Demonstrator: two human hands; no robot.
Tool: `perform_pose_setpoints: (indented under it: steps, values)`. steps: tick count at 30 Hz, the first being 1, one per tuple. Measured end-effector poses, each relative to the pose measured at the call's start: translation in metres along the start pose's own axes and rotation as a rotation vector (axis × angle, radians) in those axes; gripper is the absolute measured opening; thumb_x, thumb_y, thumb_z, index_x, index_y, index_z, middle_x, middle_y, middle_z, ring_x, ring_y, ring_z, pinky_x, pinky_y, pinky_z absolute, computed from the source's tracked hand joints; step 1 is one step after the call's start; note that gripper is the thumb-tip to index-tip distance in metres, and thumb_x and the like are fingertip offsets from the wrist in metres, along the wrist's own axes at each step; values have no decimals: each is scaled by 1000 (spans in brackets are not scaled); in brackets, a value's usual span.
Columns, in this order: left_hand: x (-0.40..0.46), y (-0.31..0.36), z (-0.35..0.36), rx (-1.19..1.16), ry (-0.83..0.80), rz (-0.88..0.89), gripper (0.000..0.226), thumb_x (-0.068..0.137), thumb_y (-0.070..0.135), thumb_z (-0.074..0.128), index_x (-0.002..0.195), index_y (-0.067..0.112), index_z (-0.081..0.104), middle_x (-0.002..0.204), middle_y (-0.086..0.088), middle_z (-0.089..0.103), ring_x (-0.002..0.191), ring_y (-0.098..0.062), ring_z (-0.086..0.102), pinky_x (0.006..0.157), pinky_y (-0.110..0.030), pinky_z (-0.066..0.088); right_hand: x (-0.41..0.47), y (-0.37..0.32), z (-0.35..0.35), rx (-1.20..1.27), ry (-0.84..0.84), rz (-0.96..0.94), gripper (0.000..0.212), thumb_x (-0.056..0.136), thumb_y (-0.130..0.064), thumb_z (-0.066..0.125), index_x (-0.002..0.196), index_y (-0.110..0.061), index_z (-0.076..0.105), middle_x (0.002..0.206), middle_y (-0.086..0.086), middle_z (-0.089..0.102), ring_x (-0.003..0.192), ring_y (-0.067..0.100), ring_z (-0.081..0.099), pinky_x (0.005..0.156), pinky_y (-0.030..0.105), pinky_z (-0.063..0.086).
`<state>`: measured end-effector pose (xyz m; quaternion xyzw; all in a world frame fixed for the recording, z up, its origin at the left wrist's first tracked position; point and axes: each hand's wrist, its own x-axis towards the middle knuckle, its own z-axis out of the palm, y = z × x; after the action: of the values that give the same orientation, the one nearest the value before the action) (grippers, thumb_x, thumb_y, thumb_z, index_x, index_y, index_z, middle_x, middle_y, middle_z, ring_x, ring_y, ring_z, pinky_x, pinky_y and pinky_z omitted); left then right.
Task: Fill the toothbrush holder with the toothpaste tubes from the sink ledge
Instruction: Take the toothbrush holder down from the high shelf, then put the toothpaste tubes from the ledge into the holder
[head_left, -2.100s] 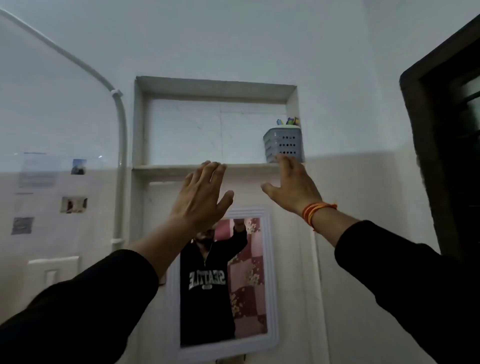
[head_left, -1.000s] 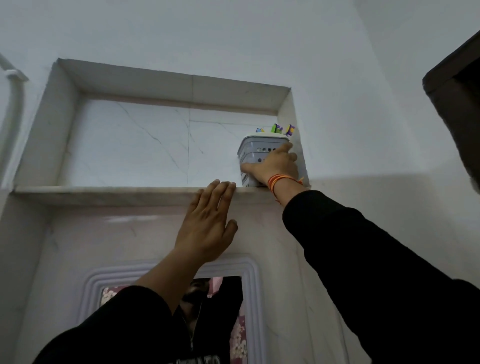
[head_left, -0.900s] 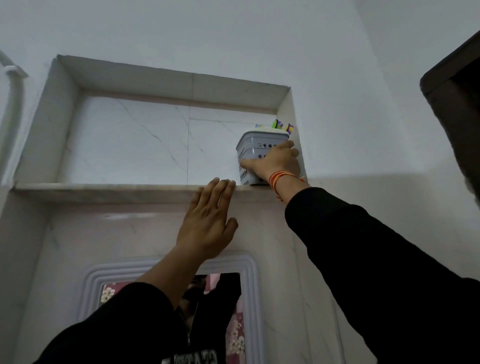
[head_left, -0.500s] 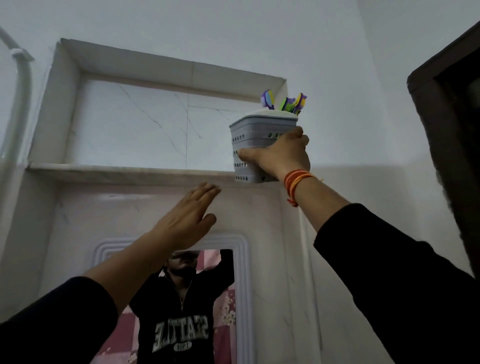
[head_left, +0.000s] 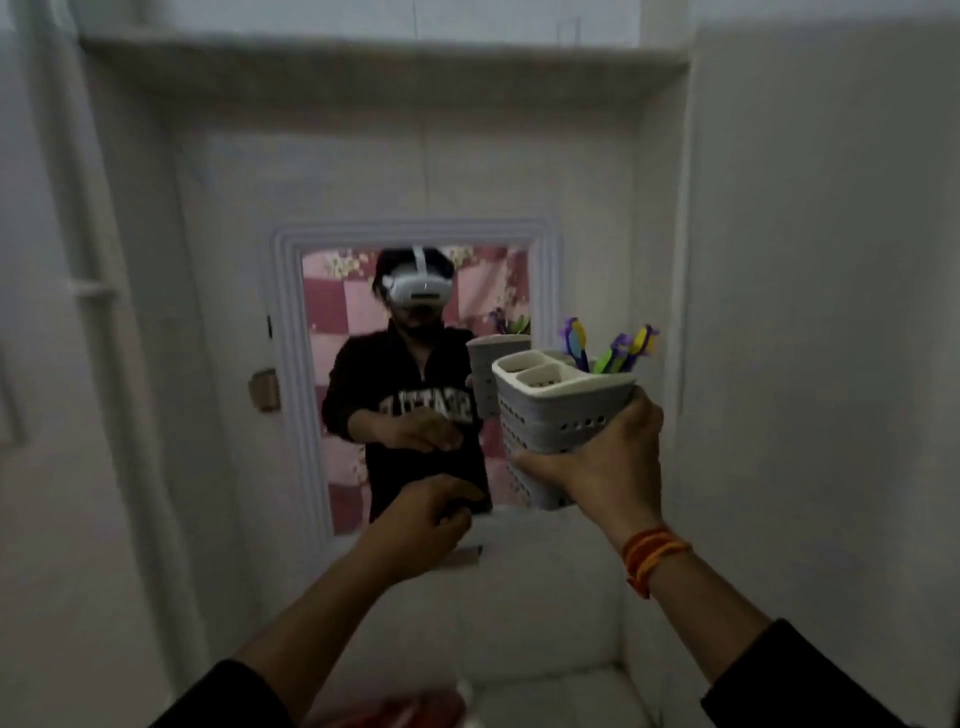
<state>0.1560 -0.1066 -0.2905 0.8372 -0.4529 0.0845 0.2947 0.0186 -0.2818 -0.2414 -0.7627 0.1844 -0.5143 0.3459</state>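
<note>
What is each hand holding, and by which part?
Right hand grips the toothbrush holder around its lower body; left hand holds nothing.

Black long sleeves (head_left: 810, 675) are worn on both arms, pushed back from the wrists; orange thread bands (head_left: 652, 553) are tied round the right wrist.

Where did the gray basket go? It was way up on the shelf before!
The right hand grabbed the toothbrush holder off the high shelf and carried it down in front of the mirror. The left hand came down off the wall too, empty. The toothbrushes stayed inside the holder.
</note>
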Motion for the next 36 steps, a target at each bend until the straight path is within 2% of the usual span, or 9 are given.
perform_pose_setpoints:
  steps: [5, 8, 14, 18, 22, 26, 29, 32, 36]
  values:
    - [-57, -44, 83, -15, -240, -137, 29, 90, 17, 62, 116, 17, 76, 116, -1, 76, 105, -15, 70, 95, -25, 52, -102, 84, 34, -166, -82, 164, 126, 28, -55, 93, 131, -14, 33, 123, 8, 39, 107, 32, 55, 81, 40, 57]
    - [-82, -63, 119, 3, -347, -219, 25, 88, 14, 66, 109, 12, 79, 107, -6, 79, 99, -19, 72, 86, -16, 46, -156, 126, 48, -246, -147, 238, 124, 24, -55, 89, 127, -12, 35, 119, 11, 41, 101, 37, 57, 76, 44, 58]
    - [-104, -107, 176, 47, -393, -376, 22, 93, 22, 63, 86, 7, 77, 93, -16, 77, 94, -31, 73, 75, -21, 45, -231, 187, 62, -291, -251, 376, 124, 23, -45, 94, 125, -6, 35, 116, 15, 42, 102, 40, 55, 77, 43, 56]
    - [-113, -125, 201, 102, -485, -405, 40, 88, 12, 61, 127, 13, 69, 118, -11, 73, 105, -26, 69, 77, -16, 37, -269, 214, 68, -254, -305, 429, 125, 23, -44, 94, 126, -7, 35, 116, 10, 38, 100, 37, 55, 79, 41, 57]
    - [-116, -135, 217, 149, -425, -464, 56, 84, 16, 62, 140, 22, 57, 126, -10, 68, 115, -28, 64, 91, -27, 47, -298, 236, 72, -192, -282, 459, 129, 24, -34, 99, 130, -3, 33, 121, 13, 38, 106, 34, 55, 84, 40, 57]
    - [-106, -151, 233, 152, -408, -550, 55, 79, 23, 63, 134, 20, 59, 129, -9, 67, 118, -27, 63, 99, -32, 50, -302, 245, 73, -51, -257, 497, 132, 24, -20, 102, 133, -1, 29, 130, 15, 38, 110, 11, 48, 90, 13, 47]
    - [-97, -158, 241, 173, -440, -524, 58, 82, 21, 64, 139, 20, 55, 135, -11, 62, 124, -29, 60, 102, -31, 46, -298, 247, 73, 10, -287, 489, 134, 25, -13, 102, 136, -4, 27, 131, 7, 35, 112, 1, 43, 80, -5, 41]
    - [-89, -159, 246, 237, -480, -481, 52, 90, 23, 63, 141, 20, 53, 132, -15, 57, 120, -35, 61, 99, -36, 47, -294, 253, 70, 68, -354, 511, 128, 30, -10, 101, 136, -13, 30, 133, 7, 43, 116, 16, 52, 80, 5, 51]
    - [-79, -155, 245, 387, -546, -363, 42, 83, 38, 71, 117, 15, 62, 118, -11, 59, 111, -32, 60, 87, -38, 50, -289, 252, 64, 330, -441, 651, 93, 53, 15, 88, 116, -40, 49, 124, 4, 60, 102, 26, 69, 63, 50, 63]
